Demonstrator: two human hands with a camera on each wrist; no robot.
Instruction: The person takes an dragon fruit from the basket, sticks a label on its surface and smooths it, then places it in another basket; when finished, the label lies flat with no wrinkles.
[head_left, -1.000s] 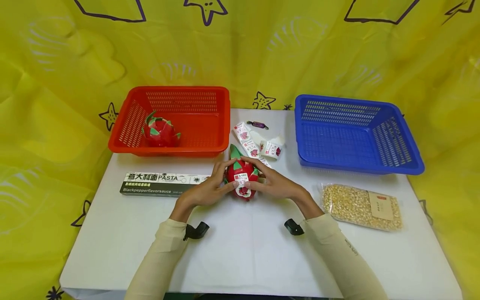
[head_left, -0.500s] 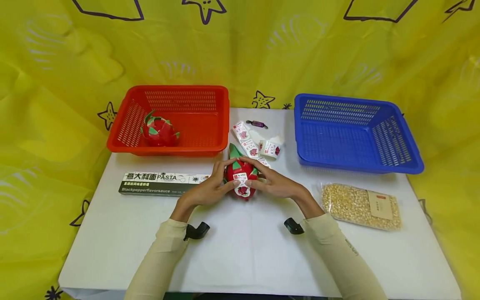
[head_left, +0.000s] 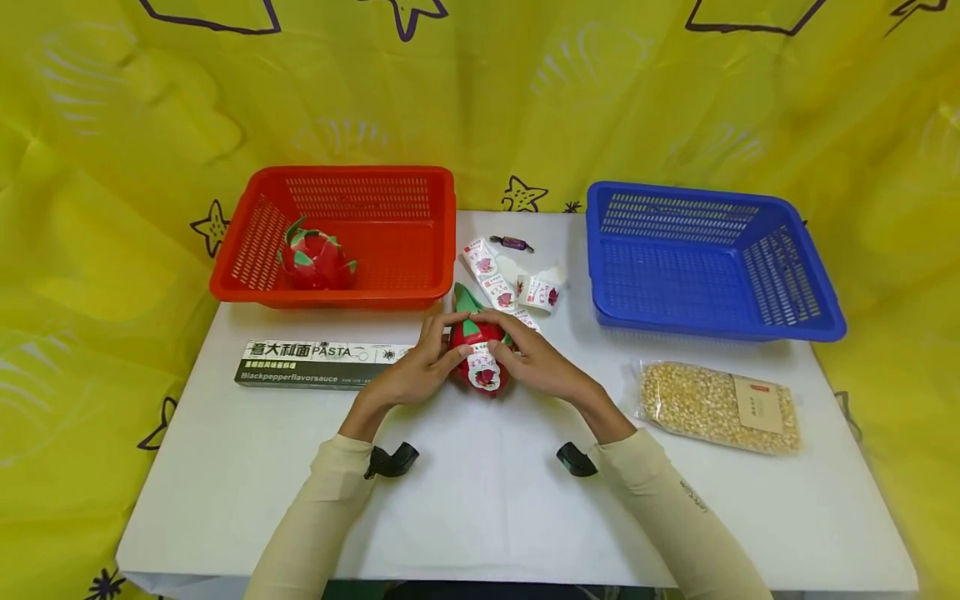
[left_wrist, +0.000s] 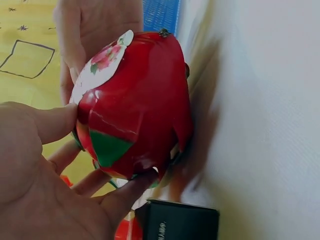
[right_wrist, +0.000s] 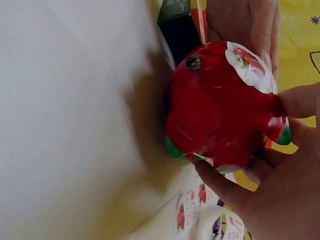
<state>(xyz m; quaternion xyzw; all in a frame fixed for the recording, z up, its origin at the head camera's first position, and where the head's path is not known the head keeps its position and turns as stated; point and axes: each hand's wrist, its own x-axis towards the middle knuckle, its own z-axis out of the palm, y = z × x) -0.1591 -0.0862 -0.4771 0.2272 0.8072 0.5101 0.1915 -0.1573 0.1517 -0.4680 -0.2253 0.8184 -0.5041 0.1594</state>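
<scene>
A red dragon fruit [head_left: 491, 387] with green leaf tips is held between both hands at the middle of the table. On its near face sticks a white label [head_left: 483, 367] printed with a fruit picture. My left hand [head_left: 414, 371] grips the fruit's left side, its thumb at the label's edge. From the right, my right hand [head_left: 543, 362] grips the other side, thumb close by the label. In the left wrist view, fingers curl around the underside of the fruit [left_wrist: 145, 100]. The right wrist view shows its dark stem end and the label [right_wrist: 250, 67].
A red basket [head_left: 337, 298] at back left holds another dragon fruit [head_left: 318, 262]. The blue basket [head_left: 712, 329] stands back right. A pasta box [head_left: 307, 367] lies left, a bag of corn kernels [head_left: 693, 404] right. Behind the hands are a label strip [head_left: 495, 279] and a wrapped candy [head_left: 512, 243].
My right thumb has lifted off the label and shifted up and right, with the right wrist moving slightly left. Both hands stay on the dragon fruit. The head view has tilted slightly.
</scene>
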